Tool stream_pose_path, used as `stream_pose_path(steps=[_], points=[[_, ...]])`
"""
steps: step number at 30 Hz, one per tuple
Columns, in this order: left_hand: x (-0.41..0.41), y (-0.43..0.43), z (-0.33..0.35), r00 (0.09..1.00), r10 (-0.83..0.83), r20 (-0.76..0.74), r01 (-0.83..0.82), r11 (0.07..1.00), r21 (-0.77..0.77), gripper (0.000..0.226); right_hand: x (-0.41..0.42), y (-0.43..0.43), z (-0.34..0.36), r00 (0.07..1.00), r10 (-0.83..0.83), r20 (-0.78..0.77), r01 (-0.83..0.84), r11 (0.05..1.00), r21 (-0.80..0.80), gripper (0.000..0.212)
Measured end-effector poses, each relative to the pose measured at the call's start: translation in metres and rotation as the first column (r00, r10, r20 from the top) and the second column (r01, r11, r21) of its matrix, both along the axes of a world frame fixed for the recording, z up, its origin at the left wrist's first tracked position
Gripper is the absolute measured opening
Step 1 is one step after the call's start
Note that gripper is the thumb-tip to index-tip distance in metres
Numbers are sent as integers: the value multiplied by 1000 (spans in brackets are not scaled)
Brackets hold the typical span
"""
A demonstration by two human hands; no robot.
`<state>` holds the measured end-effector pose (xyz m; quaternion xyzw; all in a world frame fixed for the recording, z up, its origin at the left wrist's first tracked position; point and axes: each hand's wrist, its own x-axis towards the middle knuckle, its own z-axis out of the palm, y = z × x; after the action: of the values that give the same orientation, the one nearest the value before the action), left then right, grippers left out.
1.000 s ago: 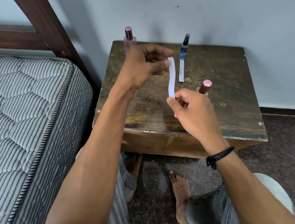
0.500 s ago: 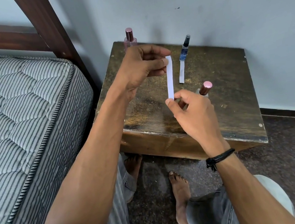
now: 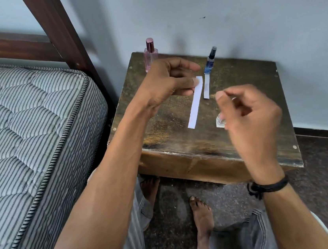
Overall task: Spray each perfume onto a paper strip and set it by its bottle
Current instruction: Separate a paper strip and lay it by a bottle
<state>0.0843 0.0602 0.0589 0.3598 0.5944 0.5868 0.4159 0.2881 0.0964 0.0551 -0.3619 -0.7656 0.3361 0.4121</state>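
Paper is what we find in the left hand [image 3: 166,85]: thumb and forefinger pinch the top end of a white paper strip [image 3: 195,104], which hangs slanting above the wooden table [image 3: 264,139] with its lower end free. To its right, the right hand [image 3: 251,117] is blurred, fingers curled. It covers most of a clear bottle [image 3: 220,122], of which we see only a corner of the base on the table. We cannot tell whether the fingers grip that bottle or merely hang in front of it. At the table's far edge, against the wall [image 3: 226,2], a pink bottle [image 3: 151,52] stands partly behind the left hand. A blue bottle [image 3: 209,62] stands to its right, and a second strip [image 3: 206,87] lies flat just in front of it, close beside the held one. A striped mattress [image 3: 24,125] and dark bed frame [image 3: 58,29] border the table on the left. A black wristband [image 3: 269,186] circles the right wrist, and bare feet [image 3: 201,221] rest on the floor below.
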Motion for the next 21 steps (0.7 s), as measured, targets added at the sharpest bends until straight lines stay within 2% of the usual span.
stream_pose_path(steps=[3,8,14,21], points=[[10,3,1,996,-82,-20,82,997,-2,38,4,11,8,993,-55,-106,44,994,-102,3],[26,6,2,973,-224,-58,224,975,-9,47,11,21,9,995,-37,-97,16,977,-215,13],[35,7,6,964,-261,-58,263,965,25,50,15,26,5,999,36,8,-32,963,-268,5],[39,8,5,954,-289,-77,293,955,45,46,22,31,5,996,25,-81,-54,923,-380,5]])
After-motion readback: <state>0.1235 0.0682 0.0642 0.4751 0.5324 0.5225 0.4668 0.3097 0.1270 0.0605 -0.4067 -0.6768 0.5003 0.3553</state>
